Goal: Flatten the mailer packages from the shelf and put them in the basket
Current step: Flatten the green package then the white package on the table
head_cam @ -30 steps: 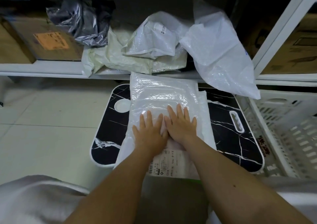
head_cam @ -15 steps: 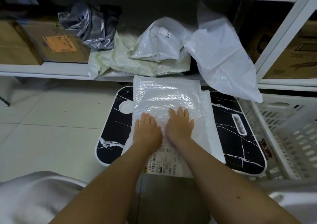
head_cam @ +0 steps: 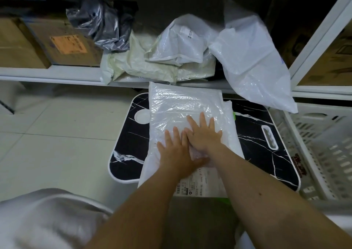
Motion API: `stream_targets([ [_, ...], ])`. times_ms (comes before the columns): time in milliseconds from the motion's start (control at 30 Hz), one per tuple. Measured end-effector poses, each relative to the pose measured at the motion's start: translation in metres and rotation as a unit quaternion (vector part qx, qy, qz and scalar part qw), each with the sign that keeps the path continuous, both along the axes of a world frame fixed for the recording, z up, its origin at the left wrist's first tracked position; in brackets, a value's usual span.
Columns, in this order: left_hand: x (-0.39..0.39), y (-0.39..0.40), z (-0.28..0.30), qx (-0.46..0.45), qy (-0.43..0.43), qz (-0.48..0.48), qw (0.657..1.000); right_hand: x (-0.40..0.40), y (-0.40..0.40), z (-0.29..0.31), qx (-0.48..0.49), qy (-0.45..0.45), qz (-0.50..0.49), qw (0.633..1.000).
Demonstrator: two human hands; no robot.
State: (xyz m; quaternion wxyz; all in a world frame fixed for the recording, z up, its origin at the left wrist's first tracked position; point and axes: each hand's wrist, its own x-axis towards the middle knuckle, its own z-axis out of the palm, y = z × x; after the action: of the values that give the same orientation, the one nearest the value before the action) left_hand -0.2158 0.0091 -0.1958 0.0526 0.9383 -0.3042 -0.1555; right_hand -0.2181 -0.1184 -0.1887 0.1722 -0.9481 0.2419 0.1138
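Head view: I'm pressing left hand and right hand, fingers straight and spread, on the white bubble-plastic mailer; it's overhanging the black marble-pattern tabletop, risking sliding off.

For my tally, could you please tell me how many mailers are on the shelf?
4: a crumpled grey one at left, a cream one under a white one, and a big white one overhanging at right. Others may hide behind.

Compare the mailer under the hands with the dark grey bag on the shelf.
The white mailer lies spread on the black marble tray, pressed by the left hand and right hand; the dark grey bag sits crumpled and untouched on the shelf. Both are shiny plastic.
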Motion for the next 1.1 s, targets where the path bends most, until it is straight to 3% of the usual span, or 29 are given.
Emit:
stream_targets([
  [100, 0.0, 0.0, 0.001, -0.008, -0.008, -0.002, 1.0, 0.001, -0.001, -0.002, 0.008, 0.0, -0.017, 1.0],
  [200, 0.007, -0.002, 0.013, -0.09, -0.026, 0.047, 0.995, 0.0, -0.009, 0.0, 0.021, -0.001, -0.02, 1.0],
  [300, 0.027, 0.002, 0.027, -0.213, -0.089, 0.196, 0.953, -0.011, -0.023, 0.005, -0.021, -0.08, -0.049, 0.995],
  [367, 0.043, 0.007, 0.037, -0.231, -0.077, 0.306, 0.92, -0.025, -0.037, 0.009, -0.065, -0.141, -0.139, 0.978],
  [433, 0.059, 0.014, 0.043, -0.22, 0.026, 0.389, 0.894, -0.04, -0.053, 0.013, -0.042, -0.139, -0.258, 0.955],
  [467, 0.067, 0.015, 0.041, -0.244, 0.108, 0.424, 0.865, -0.047, -0.061, 0.015, -0.008, -0.118, -0.31, 0.943],
  [567, 0.08, 0.023, 0.035, -0.381, 0.378, 0.45, 0.714, -0.065, -0.08, 0.009, 0.104, -0.034, -0.388, 0.915],
  [600, 0.082, 0.025, 0.029, -0.388, 0.435, 0.421, 0.695, -0.068, -0.083, 0.005, 0.147, -0.024, -0.396, 0.906],
  [700, 0.076, 0.022, 0.023, -0.383, 0.494, 0.354, 0.696, -0.069, -0.084, -0.001, 0.295, -0.065, -0.397, 0.867],
  [900, 0.065, 0.012, 0.031, -0.371, 0.467, 0.341, 0.727, -0.058, -0.068, 0.0, 0.488, -0.129, -0.359, 0.785],
  [1100, 0.054, 0.018, 0.034, -0.35, 0.522, 0.36, 0.689, -0.06, -0.055, 0.001, 0.592, -0.103, -0.355, 0.716],
])
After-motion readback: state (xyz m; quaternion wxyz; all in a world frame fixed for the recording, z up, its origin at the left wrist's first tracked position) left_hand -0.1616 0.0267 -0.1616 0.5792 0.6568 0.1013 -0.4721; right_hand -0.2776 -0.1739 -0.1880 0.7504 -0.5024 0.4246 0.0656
